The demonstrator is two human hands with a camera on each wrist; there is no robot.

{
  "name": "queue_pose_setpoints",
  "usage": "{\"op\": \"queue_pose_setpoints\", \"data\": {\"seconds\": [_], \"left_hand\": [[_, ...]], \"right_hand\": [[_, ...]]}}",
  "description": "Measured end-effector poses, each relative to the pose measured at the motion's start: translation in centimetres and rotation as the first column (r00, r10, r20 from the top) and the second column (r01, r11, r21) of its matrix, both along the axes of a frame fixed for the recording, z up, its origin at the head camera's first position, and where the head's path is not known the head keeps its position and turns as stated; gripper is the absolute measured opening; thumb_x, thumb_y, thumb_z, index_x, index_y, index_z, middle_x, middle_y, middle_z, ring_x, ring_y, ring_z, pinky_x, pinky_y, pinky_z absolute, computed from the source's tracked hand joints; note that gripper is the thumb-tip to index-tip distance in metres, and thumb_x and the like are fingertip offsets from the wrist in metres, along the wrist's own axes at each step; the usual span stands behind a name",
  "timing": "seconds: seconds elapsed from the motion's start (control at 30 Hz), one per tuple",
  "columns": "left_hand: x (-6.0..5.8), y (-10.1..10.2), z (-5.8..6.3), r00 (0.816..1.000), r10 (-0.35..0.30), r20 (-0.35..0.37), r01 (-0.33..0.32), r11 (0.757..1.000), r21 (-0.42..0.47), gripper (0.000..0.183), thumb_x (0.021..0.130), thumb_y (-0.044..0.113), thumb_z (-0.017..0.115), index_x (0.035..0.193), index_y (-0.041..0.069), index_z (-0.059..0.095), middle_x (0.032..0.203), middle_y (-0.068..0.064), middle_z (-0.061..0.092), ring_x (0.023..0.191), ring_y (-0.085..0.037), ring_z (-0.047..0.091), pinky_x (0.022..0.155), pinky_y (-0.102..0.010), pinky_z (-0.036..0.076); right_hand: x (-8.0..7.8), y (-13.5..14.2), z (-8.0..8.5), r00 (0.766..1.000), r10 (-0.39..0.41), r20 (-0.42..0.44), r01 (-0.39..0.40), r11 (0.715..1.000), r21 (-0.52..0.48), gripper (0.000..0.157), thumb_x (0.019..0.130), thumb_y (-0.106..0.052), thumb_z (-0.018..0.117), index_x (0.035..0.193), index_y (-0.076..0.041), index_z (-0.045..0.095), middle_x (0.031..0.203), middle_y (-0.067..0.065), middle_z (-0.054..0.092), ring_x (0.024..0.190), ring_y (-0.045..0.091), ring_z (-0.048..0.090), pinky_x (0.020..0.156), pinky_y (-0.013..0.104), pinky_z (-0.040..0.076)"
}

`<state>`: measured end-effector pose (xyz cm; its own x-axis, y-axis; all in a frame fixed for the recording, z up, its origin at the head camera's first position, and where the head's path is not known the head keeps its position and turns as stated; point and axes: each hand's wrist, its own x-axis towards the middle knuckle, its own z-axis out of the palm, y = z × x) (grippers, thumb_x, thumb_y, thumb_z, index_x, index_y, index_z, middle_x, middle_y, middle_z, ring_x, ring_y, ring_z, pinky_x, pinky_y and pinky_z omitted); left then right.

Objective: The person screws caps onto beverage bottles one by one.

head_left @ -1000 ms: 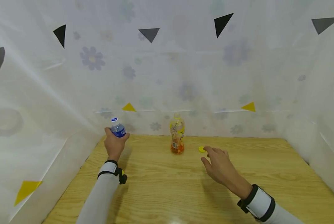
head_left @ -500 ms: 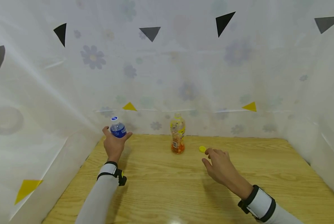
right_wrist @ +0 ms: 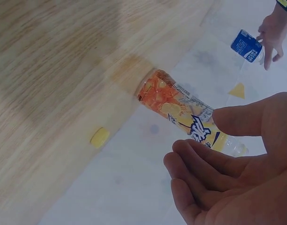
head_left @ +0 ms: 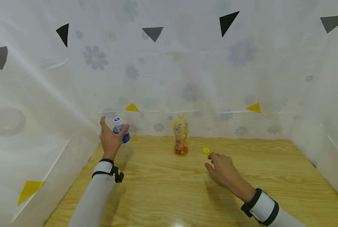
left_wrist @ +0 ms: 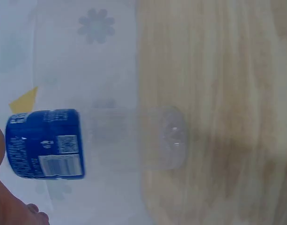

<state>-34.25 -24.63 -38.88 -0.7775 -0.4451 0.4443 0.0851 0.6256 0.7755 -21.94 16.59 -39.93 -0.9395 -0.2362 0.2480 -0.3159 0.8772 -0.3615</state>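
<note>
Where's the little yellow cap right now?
In the head view, the yellow cap lies on the wooden table, right of the orange-and-yellow bottle and just beyond the right hand's grip, not touching it.

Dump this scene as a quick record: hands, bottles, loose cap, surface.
Left hand: fingers spread by the blue-label bottle; contact unclear
Right hand: holding nothing, near the yellow cap
Blue-label bottle: upright, white cap on
Yellow-label bottle: upright, uncapped, orange toward base
Yellow cap: on table, apart from both bottles and the right hand
Surface: wood-grain table
</note>
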Motion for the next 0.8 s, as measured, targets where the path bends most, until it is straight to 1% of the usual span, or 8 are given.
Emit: {"op": "queue_pose_setpoints", "data": {"seconds": [0.2, 0.33, 0.43, 0.5, 0.53, 0.6, 0.7, 0.8], "left_hand": [[-0.4, 0.3, 4.8, 0.979, -0.072, -0.19, 0.03, 0.976, -0.217, 0.097, 0.09, 0.046, 0.075, 0.163, 0.022, 0.015, 0.158, -0.024, 0.033, 0.149, -0.044, 0.027, 0.12, -0.067, 0.0], [-0.8, 2.0, 8.1, 0.955, -0.15, -0.257, 0.07, 0.953, -0.296, 0.095, 0.091, 0.043, 0.075, 0.163, 0.022, 0.016, 0.157, -0.019, 0.034, 0.15, -0.038, 0.027, 0.122, -0.062, -0.001], [-0.8, 4.5, 9.7, 0.937, -0.233, -0.259, 0.155, 0.944, -0.29, 0.096, 0.091, 0.044, 0.075, 0.163, 0.024, 0.015, 0.164, -0.014, 0.03, 0.151, -0.037, 0.028, 0.124, -0.059, 0.005], [-0.5, 6.7, 9.9, 0.929, -0.29, -0.229, 0.225, 0.936, -0.27, 0.097, 0.091, 0.045, 0.074, 0.164, 0.026, 0.014, 0.167, -0.011, 0.027, 0.149, -0.037, 0.034, 0.122, -0.059, 0.019], [-0.4, 7.9, 9.8, 0.926, -0.318, -0.204, 0.264, 0.93, -0.254, 0.097, 0.091, 0.047, 0.074, 0.164, 0.027, 0.013, 0.167, -0.01, 0.026, 0.14, -0.039, 0.046, 0.116, -0.057, 0.032], [-0.2, 10.2, 9.0, 0.917, -0.37, -0.148, 0.334, 0.917, -0.219, 0.098, 0.091, 0.05, 0.073, 0.164, 0.029, 0.011, 0.158, -0.016, 0.041, 0.106, -0.04, 0.064, 0.089, -0.054, 0.051], [-0.1, 13.4, 7.4, 0.899, -0.433, -0.06, 0.419, 0.893, -0.162, 0.101, 0.089, 0.054, 0.073, 0.164, 0.029, 0.01, 0.125, -0.027, 0.061, 0.059, -0.033, 0.051, 0.056, -0.047, 0.041], [-0.1, 15.8, 5.3, 0.882, -0.471, 0.011, 0.469, 0.876, -0.109, 0.105, 0.086, 0.056, 0.075, 0.163, 0.029, 0.01, 0.113, -0.027, 0.064, 0.058, -0.029, 0.049, 0.06, -0.046, 0.042]], "right_hand": [[0.0, -0.1, 0.0, 1.0, -0.003, 0.001, 0.003, 1.0, 0.0, 0.024, 0.099, -0.017, 0.065, 0.115, 0.001, 0.065, 0.102, 0.014, 0.07, 0.097, 0.034, 0.064, 0.085, 0.053, 0.041], [-0.2, -0.2, -0.2, 1.0, -0.004, 0.001, 0.004, 1.0, 0.003, 0.023, 0.099, -0.017, 0.065, 0.114, 0.0, 0.065, 0.1, 0.012, 0.07, 0.095, 0.033, 0.064, 0.085, 0.053, 0.041], [-0.5, -0.3, -0.4, 1.0, -0.004, 0.008, 0.004, 1.0, 0.01, 0.023, 0.099, -0.018, 0.065, 0.113, 0.0, 0.065, 0.1, 0.011, 0.069, 0.094, 0.032, 0.064, 0.084, 0.051, 0.041], [-0.5, -0.3, -0.5, 1.0, -0.004, 0.015, 0.004, 1.0, 0.011, 0.022, 0.099, -0.018, 0.065, 0.113, -0.001, 0.065, 0.1, 0.011, 0.069, 0.094, 0.032, 0.064, 0.083, 0.051, 0.041], [-0.5, -0.4, -0.5, 1.0, -0.005, 0.017, 0.004, 1.0, 0.011, 0.022, 0.099, -0.018, 0.065, 0.113, -0.001, 0.065, 0.1, 0.011, 0.069, 0.095, 0.032, 0.064, 0.083, 0.051, 0.041], [-0.5, -0.4, -0.5, 1.0, -0.003, 0.017, 0.003, 1.0, 0.009, 0.022, 0.099, -0.018, 0.065, 0.113, -0.001, 0.065, 0.1, 0.011, 0.069, 0.095, 0.032, 0.064, 0.083, 0.05, 0.041], [-0.4, -0.5, -0.5, 1.0, 0.0, 0.017, 0.0, 1.0, 0.003, 0.021, 0.099, -0.018, 0.065, 0.112, -0.001, 0.065, 0.1, 0.011, 0.069, 0.092, 0.031, 0.064, 0.082, 0.049, 0.04], [-0.4, -0.7, -0.6, 1.0, -0.004, 0.019, 0.004, 1.0, 0.001, 0.021, 0.098, -0.017, 0.065, 0.112, -0.001, 0.065, 0.101, 0.011, 0.069, 0.091, 0.031, 0.063, 0.082, 0.048, 0.04]]}}
